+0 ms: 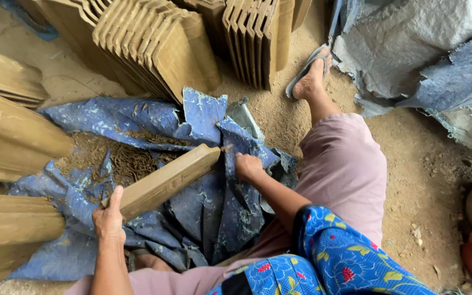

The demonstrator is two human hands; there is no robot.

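Your left hand (108,219) clamps the near end of the tile (165,181), whose long axis rises rightward toward your right hand (247,166), fisted on a small tool at its far end, over the tarp (214,213).

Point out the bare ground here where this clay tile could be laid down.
Bare sandy ground lies open between the bent knee and the grey sacking. Less room shows between the stacked tiles and the foot. Left side is crowded: tile piles hem the blue tarp.
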